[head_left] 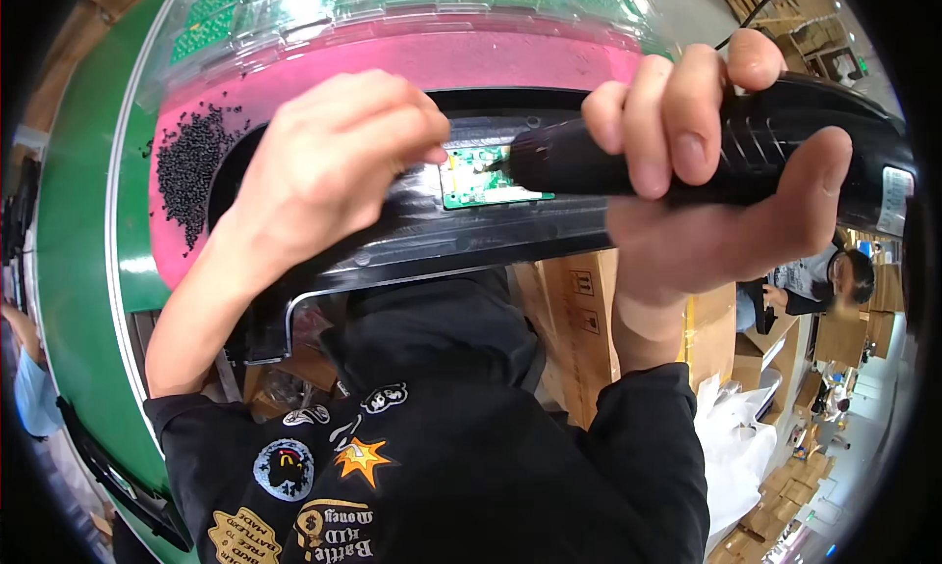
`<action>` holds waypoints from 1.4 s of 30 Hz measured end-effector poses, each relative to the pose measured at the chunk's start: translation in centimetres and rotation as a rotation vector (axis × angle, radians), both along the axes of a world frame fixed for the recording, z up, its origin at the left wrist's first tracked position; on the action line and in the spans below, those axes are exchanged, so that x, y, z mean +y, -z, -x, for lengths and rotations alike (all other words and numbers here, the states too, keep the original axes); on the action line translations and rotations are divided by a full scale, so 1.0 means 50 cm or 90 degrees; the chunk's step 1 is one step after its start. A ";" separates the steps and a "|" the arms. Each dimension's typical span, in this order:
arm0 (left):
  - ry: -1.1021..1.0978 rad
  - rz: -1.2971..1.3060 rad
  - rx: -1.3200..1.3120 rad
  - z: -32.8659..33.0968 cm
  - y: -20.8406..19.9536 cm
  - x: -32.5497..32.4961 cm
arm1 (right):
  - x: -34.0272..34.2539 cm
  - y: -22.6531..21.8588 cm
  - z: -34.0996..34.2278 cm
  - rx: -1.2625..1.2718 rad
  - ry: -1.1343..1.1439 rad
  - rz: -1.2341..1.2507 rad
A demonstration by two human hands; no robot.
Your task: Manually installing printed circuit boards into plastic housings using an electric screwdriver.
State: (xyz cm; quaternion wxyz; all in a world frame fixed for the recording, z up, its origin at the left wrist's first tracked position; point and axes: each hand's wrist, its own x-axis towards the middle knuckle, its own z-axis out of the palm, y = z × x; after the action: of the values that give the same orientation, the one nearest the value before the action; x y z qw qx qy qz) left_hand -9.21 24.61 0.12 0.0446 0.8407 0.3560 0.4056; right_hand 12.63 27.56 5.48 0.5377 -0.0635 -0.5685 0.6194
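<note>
My right hand (721, 225) is wrapped round a black electric screwdriver (579, 157), its body lying level across the picture. The tool's narrow tip points left, over a small green circuit board (491, 195). This board lies inside a long, shiny black plastic housing (402, 245). At the board's left edge, my left hand (319, 161) has its fingers pinched together, and anything between the fingertips is hidden. The left wrist and forearm pass over the housing's left part and cover some of it.
A pile of small black screws (191, 171) sits left on the pink mat (530, 58). Clear trays of green boards (392, 4) stand behind. A green bench surface (74, 181) runs along the left. Cardboard boxes (579, 338), a white plastic bag (736, 456) and another person (819, 284) are at right.
</note>
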 end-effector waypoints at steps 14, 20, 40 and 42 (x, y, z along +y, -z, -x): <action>0.129 0.285 0.066 -0.008 0.039 0.004 | 0.073 0.059 -0.031 -0.142 0.212 0.049; 0.150 0.354 0.079 -0.001 0.041 0.011 | 0.079 0.065 -0.027 -0.166 0.230 0.041; 0.155 0.404 -0.009 0.015 0.020 -0.001 | 0.027 0.034 0.000 -0.039 0.052 0.037; 0.125 0.403 -0.074 0.018 0.015 -0.007 | 0.006 0.011 0.005 0.047 -0.020 0.007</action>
State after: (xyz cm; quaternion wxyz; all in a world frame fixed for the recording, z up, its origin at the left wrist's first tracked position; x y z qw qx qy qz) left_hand -10.11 24.24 -0.62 0.3624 0.7909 0.3787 0.3157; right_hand 12.38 27.88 4.95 0.5482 -0.0346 -0.5460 0.6326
